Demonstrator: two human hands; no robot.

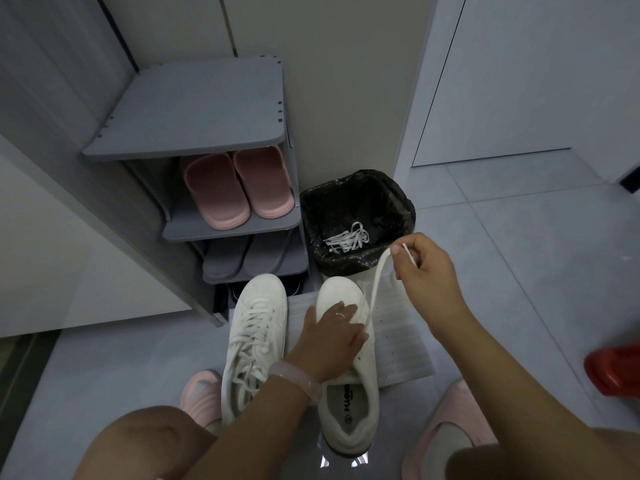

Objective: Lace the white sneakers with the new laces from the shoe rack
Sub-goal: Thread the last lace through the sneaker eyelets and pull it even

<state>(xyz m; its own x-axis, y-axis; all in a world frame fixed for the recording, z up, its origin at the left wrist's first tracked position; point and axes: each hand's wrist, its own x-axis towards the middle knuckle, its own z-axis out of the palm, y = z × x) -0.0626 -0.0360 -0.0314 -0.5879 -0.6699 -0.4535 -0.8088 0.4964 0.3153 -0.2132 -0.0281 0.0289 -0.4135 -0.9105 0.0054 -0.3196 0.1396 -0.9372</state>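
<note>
Left hand [332,336] presses flat on the right sneaker [349,362], steadying it; right hand [420,263] fingers pinch the lace [375,282], drawing slack up through an eyelet.

We saw both of the person's arms bare from the elbow down, with no sleeve on either. The left hand [334,336] wore a thin ring [341,315] on one finger, too small for us to tell its make. Round the left wrist sat a chunky, pale pink, glossy bangle [297,378], smooth and rounded. The right hand [424,268] carried no jewellery that we could make out. Both knees were bare. On the feet were pink slippers [201,398], ribbed across the top, one near left and one near right.
</note>
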